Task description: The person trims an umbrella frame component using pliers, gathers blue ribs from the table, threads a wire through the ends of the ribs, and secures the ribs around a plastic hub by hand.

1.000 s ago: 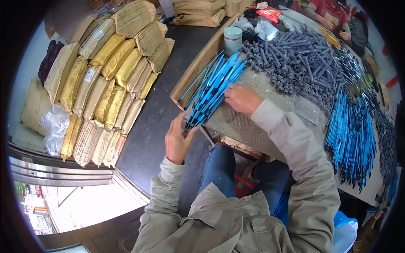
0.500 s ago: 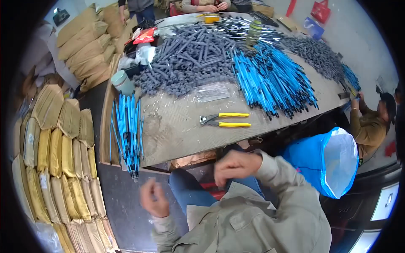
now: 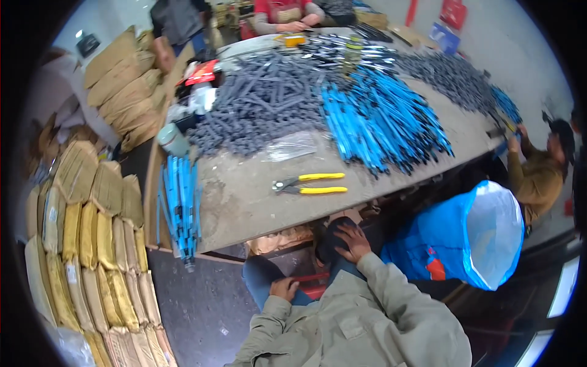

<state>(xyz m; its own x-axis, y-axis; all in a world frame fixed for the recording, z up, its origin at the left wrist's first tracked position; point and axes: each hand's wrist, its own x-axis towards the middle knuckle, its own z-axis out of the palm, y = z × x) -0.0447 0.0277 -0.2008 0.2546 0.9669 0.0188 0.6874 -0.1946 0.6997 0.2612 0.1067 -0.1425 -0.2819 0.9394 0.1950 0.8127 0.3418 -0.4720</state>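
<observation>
On legs [image 3: 258, 282], seemingly, two hands [image 3: 353, 242]

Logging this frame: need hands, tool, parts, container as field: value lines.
Hands: left hand rests on left thigh; right hand lies spread on right knee; neither visibly holds anything
Tool: yellow-handled pliers lie on the table, handles pointing right
Parts: grey plastic pieces heaped; large blue rod pile to their right; smaller blue rod bundle at the table's left end
Container: blue bag, open, right of the person
</observation>
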